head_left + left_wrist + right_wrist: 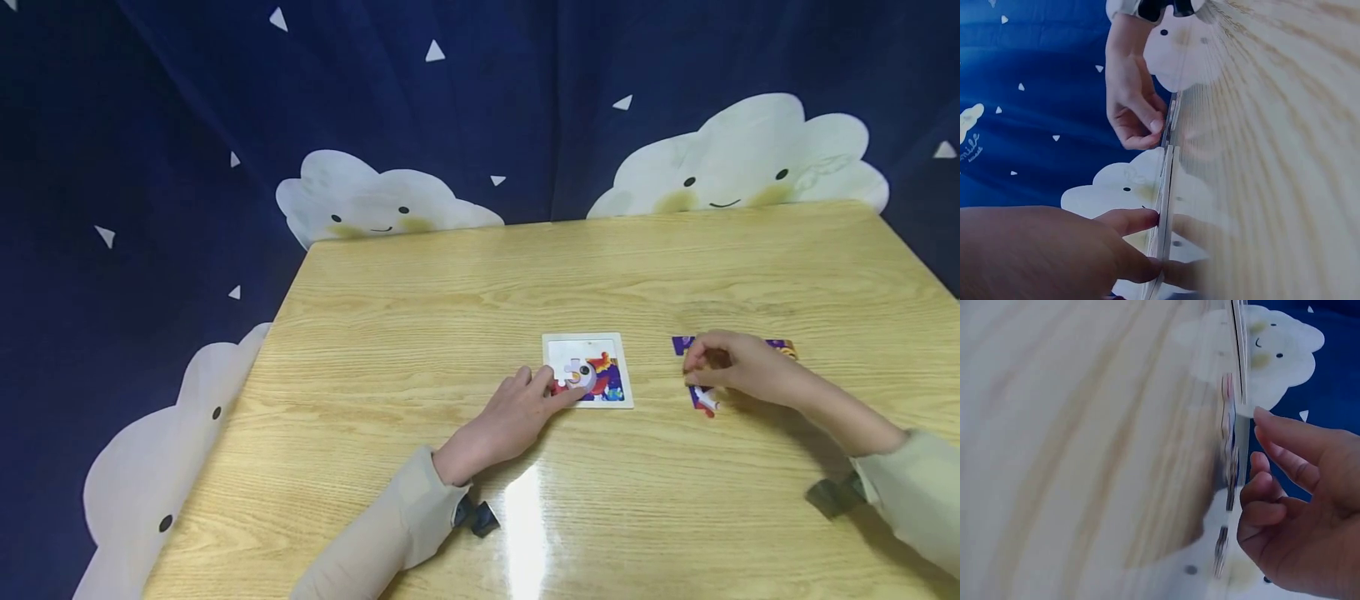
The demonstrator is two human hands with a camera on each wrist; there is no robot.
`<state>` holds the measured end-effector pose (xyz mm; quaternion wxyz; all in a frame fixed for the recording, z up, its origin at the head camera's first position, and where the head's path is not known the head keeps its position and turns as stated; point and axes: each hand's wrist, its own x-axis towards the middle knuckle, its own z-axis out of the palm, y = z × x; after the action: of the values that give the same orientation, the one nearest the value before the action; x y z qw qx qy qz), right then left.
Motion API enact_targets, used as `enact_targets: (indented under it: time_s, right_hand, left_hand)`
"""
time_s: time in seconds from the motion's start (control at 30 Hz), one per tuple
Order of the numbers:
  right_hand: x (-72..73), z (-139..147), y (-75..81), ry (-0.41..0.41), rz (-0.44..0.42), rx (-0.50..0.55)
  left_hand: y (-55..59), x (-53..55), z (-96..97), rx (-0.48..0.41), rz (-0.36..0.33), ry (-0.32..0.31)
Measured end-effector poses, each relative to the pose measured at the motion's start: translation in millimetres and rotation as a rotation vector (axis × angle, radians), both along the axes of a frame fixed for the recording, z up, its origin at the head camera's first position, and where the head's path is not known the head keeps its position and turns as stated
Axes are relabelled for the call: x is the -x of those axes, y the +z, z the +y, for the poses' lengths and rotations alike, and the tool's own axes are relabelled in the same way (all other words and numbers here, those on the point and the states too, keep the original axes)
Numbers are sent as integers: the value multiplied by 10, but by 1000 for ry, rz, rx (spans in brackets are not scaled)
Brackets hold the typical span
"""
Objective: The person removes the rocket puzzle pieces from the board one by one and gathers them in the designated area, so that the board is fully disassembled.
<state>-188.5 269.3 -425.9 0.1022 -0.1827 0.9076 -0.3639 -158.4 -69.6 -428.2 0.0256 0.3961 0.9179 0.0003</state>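
Note:
A small square jigsaw puzzle with a white frame [626, 371] lies on the table, partly filled with colourful pieces around a round white character. My left hand [517, 417] rests its fingertips on the puzzle's left and lower part, covering some of it. To the right, my right hand [742, 368] hovers with bent fingers over loose puzzle pieces [703, 402], hiding some of them. In the right wrist view, the fingers of that hand [1310, 506] are beside the loose pieces [1227, 425], with nothing visibly held. The left wrist view shows the left fingers touching the board's edge [1165, 212].
The wood-grain table [420, 308] stretches around both hands. Behind it and at the left hangs a dark blue curtain [495, 108] with white clouds and triangles. A dark strap piece [480, 518] hangs at the left wrist, another [834, 497] at the right.

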Motion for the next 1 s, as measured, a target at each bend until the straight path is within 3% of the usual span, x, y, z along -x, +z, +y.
enact_targets:
  time_s: [0.3,0.57,0.73,1.0]
  right_hand:
    - [151,-420,31,24,106,-17]
    - [328,-838,10,128,130,-49]
    - [358,-976,19,170,136,-68]
    - [344,-1101,22,170,157,-112]
  left_hand:
    - [11,17,-3,-7,-44,16]
    - [4,23,6,31,-34,10]
    - [9,26,22,62,-14,4]
    - [25,32,24,82,-21,11]
